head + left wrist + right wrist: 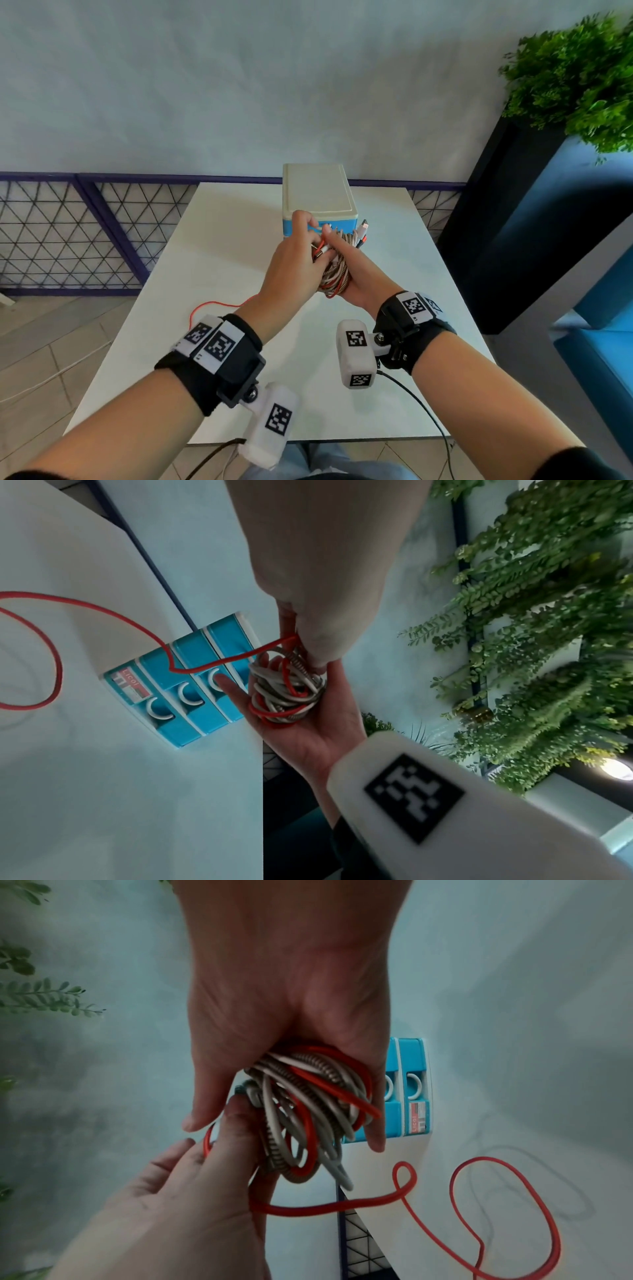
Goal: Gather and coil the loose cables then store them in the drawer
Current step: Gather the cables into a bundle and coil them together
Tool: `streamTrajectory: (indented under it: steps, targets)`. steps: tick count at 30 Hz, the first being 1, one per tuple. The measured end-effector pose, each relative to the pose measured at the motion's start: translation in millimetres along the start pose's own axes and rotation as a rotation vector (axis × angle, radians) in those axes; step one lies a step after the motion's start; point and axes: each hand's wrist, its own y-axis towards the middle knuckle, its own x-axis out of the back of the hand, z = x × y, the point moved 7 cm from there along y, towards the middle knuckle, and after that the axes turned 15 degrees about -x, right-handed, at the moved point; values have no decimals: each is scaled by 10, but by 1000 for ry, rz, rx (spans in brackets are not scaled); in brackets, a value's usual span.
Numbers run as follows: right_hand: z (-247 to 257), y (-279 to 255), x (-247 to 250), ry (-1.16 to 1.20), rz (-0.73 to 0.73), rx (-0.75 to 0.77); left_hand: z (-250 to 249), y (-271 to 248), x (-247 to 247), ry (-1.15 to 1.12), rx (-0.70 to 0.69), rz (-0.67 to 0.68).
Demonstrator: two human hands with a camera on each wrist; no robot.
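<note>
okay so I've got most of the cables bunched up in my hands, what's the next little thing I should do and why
Probably wind in the red cable. Its tail trails loose across the table while the bundle sits in your right hand; your left hand already pinches the red strand. The drawer unit looks shut.

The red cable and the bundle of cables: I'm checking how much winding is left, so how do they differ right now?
The bundle of cables is wound into tight loops, while the tail of the red cable trails in loose curves. The bundle is up off the table in the right hand, steadied by the left hand; the red tail lies on the table. The bundle mixes white, braided and red strands; the tail is plain red. The red cable joins both.
</note>
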Motion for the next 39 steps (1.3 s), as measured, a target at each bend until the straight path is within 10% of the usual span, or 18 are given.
streamTrajectory:
  steps: [8, 27, 39]
  targets:
    - [27, 39, 33, 22, -67, 0, -58, 31, -42, 0, -86, 145]
    - [136, -59, 168, -271, -306, 208, 320, -173, -167, -699, 507, 215]
    - [216, -63, 74, -645, -370, 151, 226, 109, 77, -25, 174, 179]
